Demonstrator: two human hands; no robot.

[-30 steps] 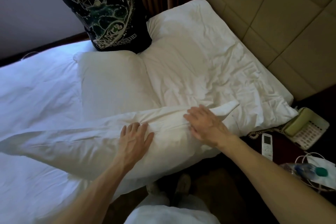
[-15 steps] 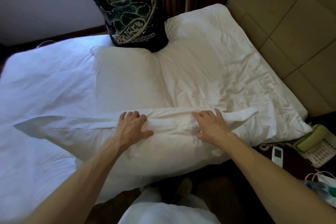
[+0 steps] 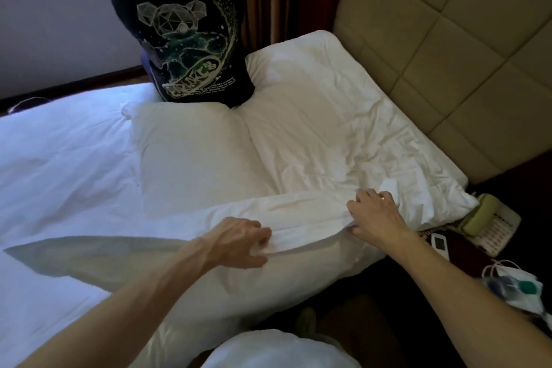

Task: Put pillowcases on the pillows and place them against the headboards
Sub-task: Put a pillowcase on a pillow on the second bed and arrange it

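Both sets of fingers (image 3: 261, 234) are curled, pinching one raised fold of the pillowcase (image 3: 310, 218): left hand (image 3: 239, 243) mid-fold, right hand (image 3: 378, 219) at its right end. Cased pillow (image 3: 268, 281) lies across the near edge of the bed (image 3: 59, 158), not against the headboard (image 3: 448, 48); smooth pillow (image 3: 194, 158) and rumpled pillow (image 3: 328, 128) lie beyond it, rumpled one just beside the headboard. Person in black T-shirt (image 3: 185, 39) sits far side.

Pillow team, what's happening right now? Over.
Left hand and right hand both gripping white cloth pillowcase at near bed edge. Not at tan padded headboard yet. Second white pillow lies beyond.
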